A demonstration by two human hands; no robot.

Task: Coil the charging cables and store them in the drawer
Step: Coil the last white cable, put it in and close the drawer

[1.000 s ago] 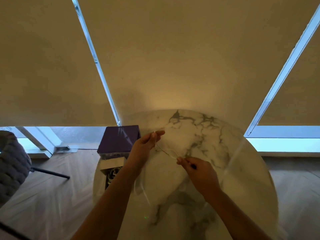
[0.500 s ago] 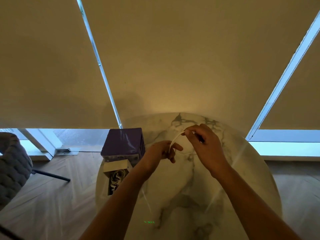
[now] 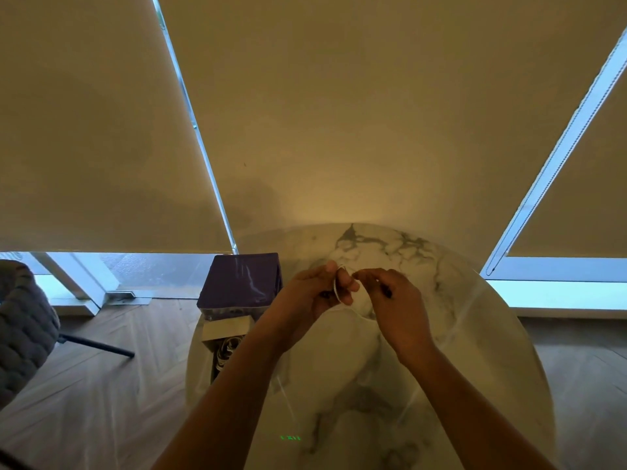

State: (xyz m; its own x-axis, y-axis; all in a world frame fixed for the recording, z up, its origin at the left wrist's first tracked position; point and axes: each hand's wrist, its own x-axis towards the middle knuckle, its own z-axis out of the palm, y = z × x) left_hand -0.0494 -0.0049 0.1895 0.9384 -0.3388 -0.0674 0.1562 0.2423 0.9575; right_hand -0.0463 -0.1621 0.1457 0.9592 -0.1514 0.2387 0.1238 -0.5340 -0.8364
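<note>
So I'm at the round marble table [image 3: 441, 334] and both my hands are up over it, roughly above the middle of the top. My left hand [image 3: 305, 296] has its fingers curled around a small loop of thin white charging cable [image 3: 336, 290], and you can see the loop wrapping over my fingers, with a bit of it poking out past my fingertips. My right hand [image 3: 393, 300] sits just beside the left one, on the side away from the purple box, nearly touching it, with thumb and forefinger pinching the same cable near the top of the loop. There's something small and dark peeking out by my right knuckles, but it's too tiny to say what it is.

The cable's basically all bunched between the two hands, above the table and not lying on it. Any loose tail is hard to pick out against the white marble.

At the table's left edge sits the purple box [image 3: 242, 283], and its pale drawer [image 3: 225, 329] is pulled out toward me, with some coiled white cables [image 3: 225, 351] already inside. Off past that edge of the table, on the wood floor, there's a grey woven chair [image 3: 23, 330].
</note>
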